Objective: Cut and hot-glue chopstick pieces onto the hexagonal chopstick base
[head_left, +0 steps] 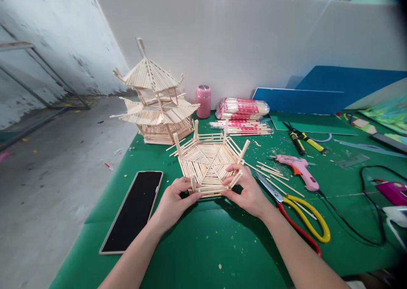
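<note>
A six-sided base made of wooden sticks (210,157) sits in front of me, with short upright posts at its corners and low rails along its sides. My left hand (178,195) grips its near left corner, thumb along the front edge and fingers around the post. At the near right corner, my right hand (246,189) pinches the front edge with the thumb, its fingers reaching over the rail. Behind the base to the left stands a tiered stick pagoda (159,98) with upturned roof corners.
A phone (133,212) lies left. Loose sticks (273,170), scissors (286,208), a pink glue gun (299,170) with its cord, and pliers (303,140) lie right. Bagged sticks (243,111) and a pink flask (203,102) stand at the back. The green table's (203,246) left edge drops to the floor.
</note>
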Demonstrator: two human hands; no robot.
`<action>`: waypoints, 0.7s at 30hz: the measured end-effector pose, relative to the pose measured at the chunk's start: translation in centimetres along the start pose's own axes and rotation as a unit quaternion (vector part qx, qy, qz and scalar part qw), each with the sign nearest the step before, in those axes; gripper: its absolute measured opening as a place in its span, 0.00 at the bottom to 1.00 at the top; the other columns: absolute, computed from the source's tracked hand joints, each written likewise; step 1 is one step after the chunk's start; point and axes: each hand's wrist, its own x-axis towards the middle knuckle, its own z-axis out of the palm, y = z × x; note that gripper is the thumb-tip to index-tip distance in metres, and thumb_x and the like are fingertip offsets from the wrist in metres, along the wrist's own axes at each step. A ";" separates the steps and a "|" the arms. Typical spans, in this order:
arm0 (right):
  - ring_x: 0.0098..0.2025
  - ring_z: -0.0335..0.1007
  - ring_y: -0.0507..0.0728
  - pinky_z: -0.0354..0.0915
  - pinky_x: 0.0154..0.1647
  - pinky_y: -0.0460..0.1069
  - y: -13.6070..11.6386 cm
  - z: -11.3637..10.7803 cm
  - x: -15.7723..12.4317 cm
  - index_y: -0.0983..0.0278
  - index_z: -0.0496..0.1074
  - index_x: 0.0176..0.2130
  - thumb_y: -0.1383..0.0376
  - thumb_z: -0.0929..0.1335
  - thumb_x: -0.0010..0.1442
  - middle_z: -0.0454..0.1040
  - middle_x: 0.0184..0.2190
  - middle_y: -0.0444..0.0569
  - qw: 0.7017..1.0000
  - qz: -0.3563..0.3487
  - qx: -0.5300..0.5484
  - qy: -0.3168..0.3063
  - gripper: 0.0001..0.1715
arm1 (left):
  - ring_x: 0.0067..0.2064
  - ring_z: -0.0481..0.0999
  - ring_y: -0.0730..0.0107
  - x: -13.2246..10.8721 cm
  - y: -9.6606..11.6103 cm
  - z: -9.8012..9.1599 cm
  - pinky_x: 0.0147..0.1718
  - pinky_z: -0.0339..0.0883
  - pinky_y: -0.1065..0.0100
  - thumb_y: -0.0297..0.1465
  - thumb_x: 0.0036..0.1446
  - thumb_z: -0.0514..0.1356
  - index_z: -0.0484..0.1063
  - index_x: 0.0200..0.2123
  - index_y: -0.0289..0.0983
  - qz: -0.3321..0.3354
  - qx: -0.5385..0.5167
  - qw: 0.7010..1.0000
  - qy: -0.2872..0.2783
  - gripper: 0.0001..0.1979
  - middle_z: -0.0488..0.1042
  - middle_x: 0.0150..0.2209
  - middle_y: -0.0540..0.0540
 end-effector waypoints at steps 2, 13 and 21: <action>0.48 0.60 0.60 0.59 0.50 0.57 -0.1 0.0 0.0 0.60 0.72 0.33 0.64 0.71 0.49 0.62 0.45 0.49 1.000 0.001 0.000 0.000 0.08 | 0.42 0.71 0.59 0.0 0.1 0.0 0.44 0.62 0.59 0.34 0.45 0.63 0.77 0.29 0.39 -0.001 0.000 1.000 0.002 0.07 0.74 0.35 0.44; 0.47 0.62 0.60 0.60 0.49 0.58 -0.1 0.0 0.0 0.59 0.72 0.33 0.63 0.71 0.49 0.63 0.44 0.49 1.000 0.000 0.000 0.005 0.08 | 0.41 0.71 0.59 0.1 0.2 0.0 0.44 0.63 0.58 0.33 0.44 0.64 0.77 0.28 0.40 -0.001 -0.001 1.000 0.012 0.06 0.75 0.34 0.45; 0.47 0.62 0.60 0.60 0.49 0.57 -0.2 0.0 0.0 0.60 0.72 0.32 0.63 0.71 0.49 0.64 0.44 0.50 1.000 -0.001 -0.004 0.006 0.08 | 0.42 0.71 0.58 0.0 0.2 0.1 0.45 0.62 0.58 0.33 0.45 0.63 0.77 0.29 0.39 -0.001 0.003 1.000 0.009 0.07 0.75 0.35 0.44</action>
